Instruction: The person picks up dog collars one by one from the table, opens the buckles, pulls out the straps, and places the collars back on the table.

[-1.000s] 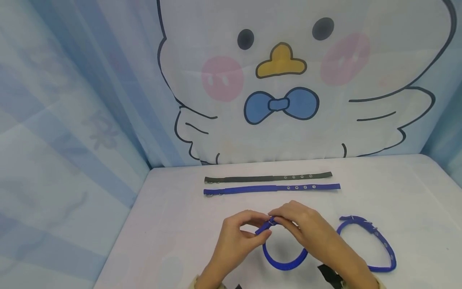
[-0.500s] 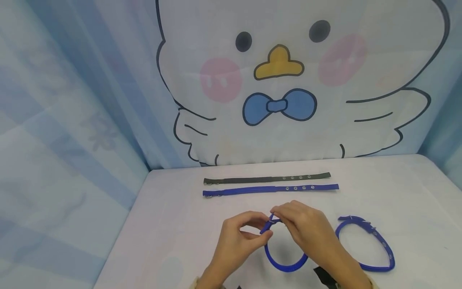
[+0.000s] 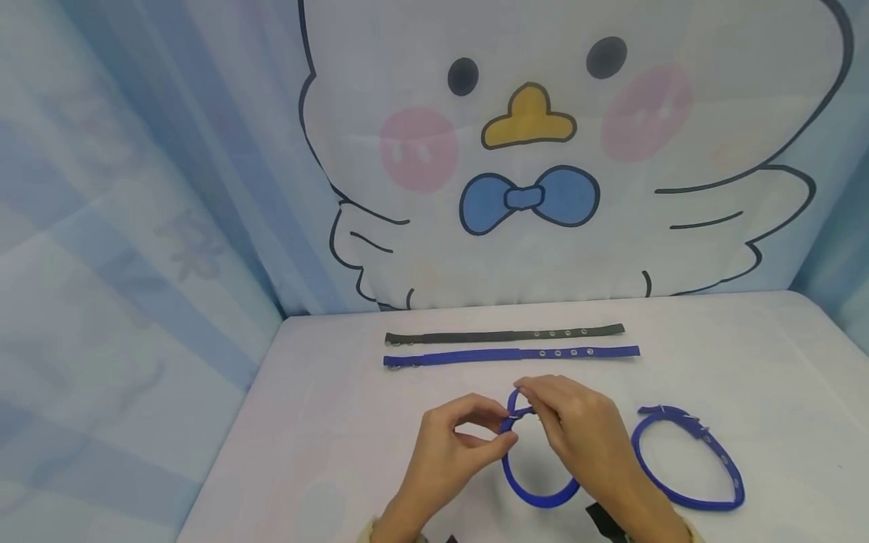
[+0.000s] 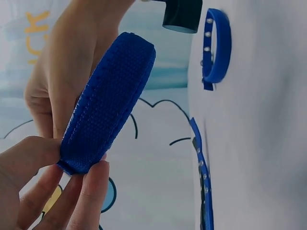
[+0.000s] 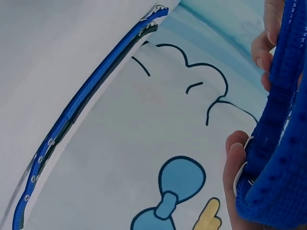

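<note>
A blue buckled collar (image 3: 543, 500), bent into a ring, hangs between both hands above the table. My left hand (image 3: 451, 446) pinches it near the buckle with thumb and fingers. My right hand (image 3: 585, 426) pinches the strap beside the buckle, where a small loop of strap stands up at the fingertips. In the left wrist view, the collar's woven, stitched band (image 4: 108, 96) rises from the left fingers. The right wrist view has the band (image 5: 283, 182) close up at the right edge, metal hardware beside a fingertip.
Another blue collar (image 3: 706, 504), closed into a ring, lies on the table to the right. Behind the hands, a flat blue collar (image 3: 468, 356) and a flat dark collar (image 3: 468, 338) lie side by side. A cartoon-printed cloth (image 3: 529, 264) hangs behind the table.
My right hand has drawn the strap upward at the buckle, so a small loop now stands there. The left hand keeps its pinch, shifted slightly right with the ring.
</note>
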The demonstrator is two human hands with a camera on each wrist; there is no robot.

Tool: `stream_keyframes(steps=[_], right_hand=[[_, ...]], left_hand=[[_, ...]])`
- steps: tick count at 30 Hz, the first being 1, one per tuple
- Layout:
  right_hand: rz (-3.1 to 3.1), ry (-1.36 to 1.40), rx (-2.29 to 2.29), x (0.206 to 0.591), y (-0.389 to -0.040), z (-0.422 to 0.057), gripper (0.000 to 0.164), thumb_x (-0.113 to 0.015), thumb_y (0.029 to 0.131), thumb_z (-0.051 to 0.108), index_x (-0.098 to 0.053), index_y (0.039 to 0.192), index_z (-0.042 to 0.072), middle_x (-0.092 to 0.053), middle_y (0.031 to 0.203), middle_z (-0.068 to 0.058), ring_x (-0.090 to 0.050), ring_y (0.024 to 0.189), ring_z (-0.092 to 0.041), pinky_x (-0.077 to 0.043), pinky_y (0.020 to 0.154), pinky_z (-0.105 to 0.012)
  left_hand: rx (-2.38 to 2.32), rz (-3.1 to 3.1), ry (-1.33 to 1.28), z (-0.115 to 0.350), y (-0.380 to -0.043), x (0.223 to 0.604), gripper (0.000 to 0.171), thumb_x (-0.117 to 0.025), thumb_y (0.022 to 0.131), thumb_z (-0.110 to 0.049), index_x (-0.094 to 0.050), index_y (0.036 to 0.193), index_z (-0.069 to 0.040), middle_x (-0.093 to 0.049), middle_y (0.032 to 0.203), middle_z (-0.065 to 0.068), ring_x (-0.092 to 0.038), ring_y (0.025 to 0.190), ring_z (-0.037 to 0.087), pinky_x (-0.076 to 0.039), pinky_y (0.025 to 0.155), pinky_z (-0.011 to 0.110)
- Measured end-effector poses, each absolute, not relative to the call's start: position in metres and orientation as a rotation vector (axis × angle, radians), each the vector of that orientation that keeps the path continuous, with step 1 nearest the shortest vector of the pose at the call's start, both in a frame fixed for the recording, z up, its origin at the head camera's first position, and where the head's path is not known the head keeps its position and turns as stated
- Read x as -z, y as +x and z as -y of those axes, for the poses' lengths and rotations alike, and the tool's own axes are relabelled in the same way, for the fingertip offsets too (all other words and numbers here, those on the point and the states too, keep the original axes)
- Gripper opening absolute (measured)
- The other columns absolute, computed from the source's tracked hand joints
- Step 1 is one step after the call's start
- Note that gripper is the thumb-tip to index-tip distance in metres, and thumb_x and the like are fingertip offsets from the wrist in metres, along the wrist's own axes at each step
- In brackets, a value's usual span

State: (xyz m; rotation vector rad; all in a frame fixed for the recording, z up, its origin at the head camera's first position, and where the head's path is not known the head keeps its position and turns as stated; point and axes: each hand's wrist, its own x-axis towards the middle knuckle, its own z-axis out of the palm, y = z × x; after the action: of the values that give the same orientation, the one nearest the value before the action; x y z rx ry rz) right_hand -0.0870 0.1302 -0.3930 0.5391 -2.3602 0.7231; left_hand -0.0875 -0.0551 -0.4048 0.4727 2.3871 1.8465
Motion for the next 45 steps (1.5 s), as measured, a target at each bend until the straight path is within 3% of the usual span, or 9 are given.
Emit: stream_keyframes(steps=[29, 45], right_hand=[[2.386, 0.417, -0.765, 0.3938, -0.0862, -0.1266, 0.021, -0.077, 0.081, -0.004, -0.076, 0.100, 0.002, -0.076, 0.089, -0.007, -0.068, 0.065, -0.011, -0.058, 0.059, -0.021], [2.374, 0.396, -0.801, 0.3959, -0.0865, -0.1251, 0.020, -0.077, 0.081, -0.006, -0.076, 0.100, 0.001, -0.076, 0.092, -0.008, -0.071, 0.070, -0.015, -0.060, 0.060, -0.024]], left_hand=[[-1.926, -2.390, 0.532, 0.0497, -0.0844, 0.4071, 0.019, -0.081, 0.084, -0.019, -0.073, 0.102, -0.017, -0.073, 0.099, 0.001, -0.070, 0.087, 0.009, -0.060, 0.066, 0.022], [-1.932, -2.408, 0.554, 0.0485, -0.0843, 0.4093, 0.020, -0.080, 0.085, -0.020, -0.072, 0.102, -0.016, -0.073, 0.099, 0.002, -0.070, 0.087, 0.009, -0.060, 0.066, 0.022]])
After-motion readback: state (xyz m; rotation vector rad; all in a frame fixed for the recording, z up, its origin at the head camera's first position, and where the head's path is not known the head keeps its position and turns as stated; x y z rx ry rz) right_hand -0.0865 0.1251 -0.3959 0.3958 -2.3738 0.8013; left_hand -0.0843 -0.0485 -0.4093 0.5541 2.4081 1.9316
